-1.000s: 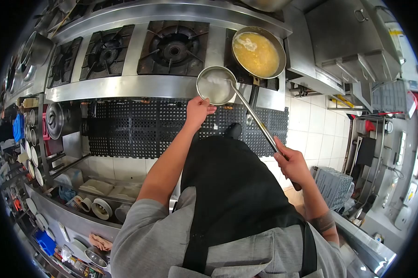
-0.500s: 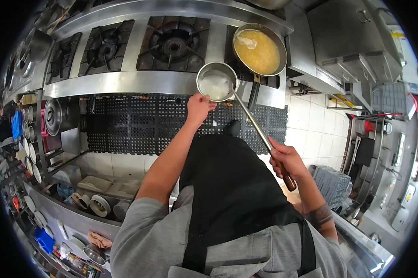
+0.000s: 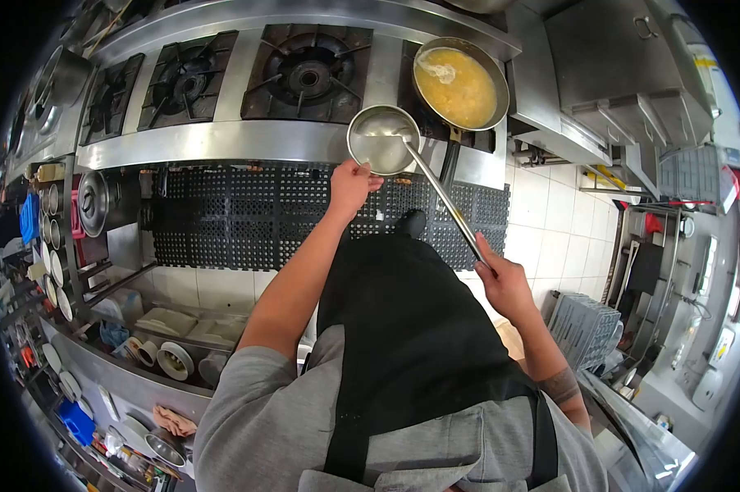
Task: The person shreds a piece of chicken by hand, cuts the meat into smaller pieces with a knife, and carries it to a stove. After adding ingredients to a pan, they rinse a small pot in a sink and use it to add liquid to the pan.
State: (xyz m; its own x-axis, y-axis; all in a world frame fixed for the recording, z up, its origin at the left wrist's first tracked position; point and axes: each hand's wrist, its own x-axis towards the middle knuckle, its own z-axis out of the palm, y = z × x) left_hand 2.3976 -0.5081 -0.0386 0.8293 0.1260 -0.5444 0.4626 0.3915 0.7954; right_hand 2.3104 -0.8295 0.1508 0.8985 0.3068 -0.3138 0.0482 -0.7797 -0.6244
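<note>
My left hand [image 3: 352, 189] pinches the near rim of a round metal bowl [image 3: 376, 154], held in front of the stove edge. Some pale, cloudy liquid seems to lie in the bowl. My right hand [image 3: 506, 284] is closed around the handle of a long metal ladle [image 3: 444, 197]. The ladle slants up to the left, and its far end is inside the bowl; the shape of its head is hard to make out. Just right of the bowl, a frying pan [image 3: 462, 90] with yellow, soupy food and a whitish patch sits on a burner, its black handle pointing toward me.
Gas burners [image 3: 308, 78] line the steel stove. Below it lies a black rubber mat [image 3: 255, 221]. A lidded pot [image 3: 99, 205] stands at left, near a shelf of bowls and containers. A grey rack [image 3: 583, 328] and steel cabinets [image 3: 624, 66] are at right.
The ladle's far end has shifted from the bowl's right rim to inside the bowl. My right hand has moved slightly, now covering the brown handle end. The whitish contents look less bright.
</note>
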